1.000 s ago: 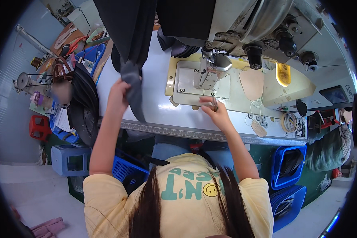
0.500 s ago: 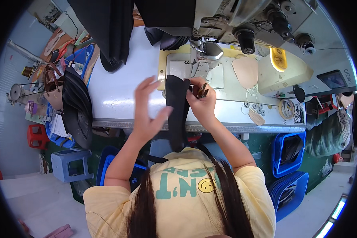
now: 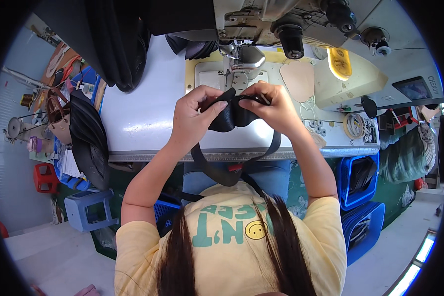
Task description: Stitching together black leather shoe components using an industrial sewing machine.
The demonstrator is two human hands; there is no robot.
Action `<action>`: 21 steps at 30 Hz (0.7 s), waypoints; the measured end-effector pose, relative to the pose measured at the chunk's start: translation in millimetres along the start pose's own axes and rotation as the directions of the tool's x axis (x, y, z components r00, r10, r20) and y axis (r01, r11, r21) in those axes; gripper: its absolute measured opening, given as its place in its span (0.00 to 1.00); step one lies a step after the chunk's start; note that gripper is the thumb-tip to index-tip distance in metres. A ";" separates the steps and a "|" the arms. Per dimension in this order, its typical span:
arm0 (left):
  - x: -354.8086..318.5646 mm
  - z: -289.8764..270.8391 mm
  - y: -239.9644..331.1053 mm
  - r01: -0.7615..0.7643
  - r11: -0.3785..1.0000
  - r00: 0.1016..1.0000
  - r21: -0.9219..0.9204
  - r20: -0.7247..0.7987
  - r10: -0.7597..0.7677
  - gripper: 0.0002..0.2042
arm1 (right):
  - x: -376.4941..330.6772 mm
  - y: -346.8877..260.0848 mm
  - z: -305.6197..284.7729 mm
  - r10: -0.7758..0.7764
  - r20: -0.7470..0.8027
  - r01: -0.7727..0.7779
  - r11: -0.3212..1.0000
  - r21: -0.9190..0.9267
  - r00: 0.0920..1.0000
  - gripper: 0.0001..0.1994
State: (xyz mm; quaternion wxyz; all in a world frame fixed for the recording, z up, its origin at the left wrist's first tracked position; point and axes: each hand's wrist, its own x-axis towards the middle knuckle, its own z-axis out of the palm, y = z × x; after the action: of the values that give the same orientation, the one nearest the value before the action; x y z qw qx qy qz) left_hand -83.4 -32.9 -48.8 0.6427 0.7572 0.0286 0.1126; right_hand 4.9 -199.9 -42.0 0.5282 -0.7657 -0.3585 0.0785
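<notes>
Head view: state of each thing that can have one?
Black strip: bent, held in both hands
Left hand: closed on it
Right hand: closed on it
Tan piece: lying flat
Display: looks lit
Red stool: upright
Upper right blue basket: holding black pieces

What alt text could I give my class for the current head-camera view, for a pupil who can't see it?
A person's left hand and right hand pinch a folded black strip, its lower part looping down past the edge of a white worktable. Just beyond is an industrial sewing machine; blue baskets stand at right.
</notes>
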 end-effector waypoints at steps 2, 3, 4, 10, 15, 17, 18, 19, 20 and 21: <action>1.3 4.8 4.3 -0.029 0.995 0.999 -0.099 -0.034 0.026 0.05 | 3.2 -0.6 -4.7 0.203 0.137 -0.235 0.929 0.287 0.969 0.04; 1.1 5.2 5.8 -0.027 0.995 0.999 -0.100 -0.031 0.024 0.05 | 4.3 0.2 -4.4 0.208 0.152 -0.253 0.872 0.420 0.966 0.04; 0.4 6.0 6.8 -0.144 0.989 0.989 -0.024 -0.026 0.143 0.04 | 4.9 0.7 -5.5 0.210 0.151 -0.255 0.871 0.420 0.966 0.04; 7.1 0.2 13.7 -0.333 0.921 0.935 0.202 0.197 0.295 0.04 | 1.6 1.3 -8.2 0.193 0.176 -0.232 0.942 0.242 0.965 0.05; 14.2 1.1 12.0 -0.105 0.972 0.983 0.211 0.169 0.070 0.03 | 1.5 -5.9 -9.3 0.090 0.204 -0.101 0.994 0.042 0.975 0.07; 16.1 2.5 6.5 -0.062 0.984 0.989 0.164 0.142 0.038 0.04 | 1.7 -5.7 -8.6 0.079 0.216 -0.089 0.995 0.038 0.973 0.08; 17.1 1.7 4.5 -0.061 0.985 0.989 0.160 0.143 0.038 0.04 | 2.2 -5.6 -7.8 0.064 0.229 -0.074 0.997 0.035 0.971 0.08; 18.5 2.8 3.5 -0.059 0.982 0.989 0.180 0.148 0.032 0.04 | 1.4 -3.8 -8.2 0.064 0.227 -0.075 0.996 0.038 0.972 0.08; 19.6 3.6 3.2 -0.056 0.978 0.988 0.200 0.152 0.026 0.04 | 0.7 -1.9 -7.9 0.055 0.216 -0.064 0.997 0.035 0.975 0.08; 20.2 4.5 4.0 -0.055 0.978 0.988 0.204 0.153 0.023 0.04 | 0.2 -0.7 -7.9 0.045 0.204 -0.052 0.998 0.032 0.978 0.08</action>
State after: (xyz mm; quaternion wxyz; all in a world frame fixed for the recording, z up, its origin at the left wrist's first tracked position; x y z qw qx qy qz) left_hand -63.2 -34.1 -42.8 0.5583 0.8268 -0.0231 0.0644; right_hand 8.7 -205.6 -38.0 0.5008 -0.7523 -0.3903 0.1758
